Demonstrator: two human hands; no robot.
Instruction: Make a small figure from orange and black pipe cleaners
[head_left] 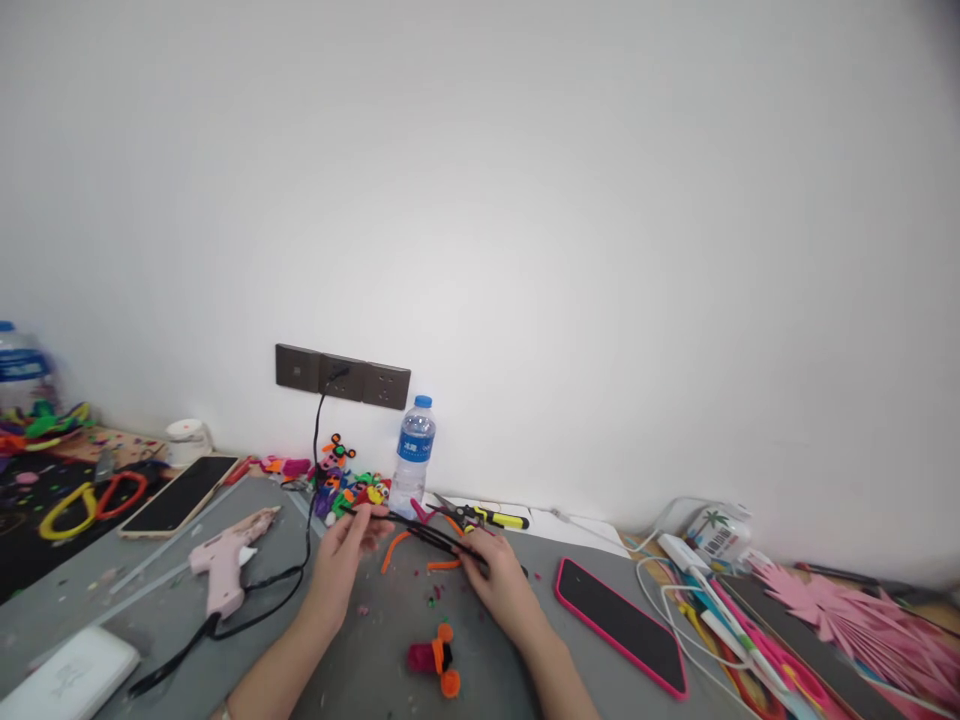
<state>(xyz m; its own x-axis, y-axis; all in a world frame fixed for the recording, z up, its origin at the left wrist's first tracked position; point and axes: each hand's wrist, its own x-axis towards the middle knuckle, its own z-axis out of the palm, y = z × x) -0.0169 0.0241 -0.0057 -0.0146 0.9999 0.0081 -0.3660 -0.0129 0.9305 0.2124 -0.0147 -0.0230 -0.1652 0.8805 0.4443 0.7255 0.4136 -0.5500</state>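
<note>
Several thin black stems (431,537) stretch between my two hands above the grey mat. My left hand (351,545) pinches their left end. Around their right part, the fingers of my right hand (491,575) are closed. Orange stem pieces (396,548) and a magenta piece (422,512) lie just behind and below the black stems. Nearer to me on the mat is a small magenta, orange and black figure (435,658).
Behind my hands stand a water bottle (414,455), colourful fuzzy figures (352,490) and yellow-black pliers (487,516). A pink glue gun (225,570) with a black cord lies left, a pink-edged phone (621,625) right. A white box (71,678) sits front left.
</note>
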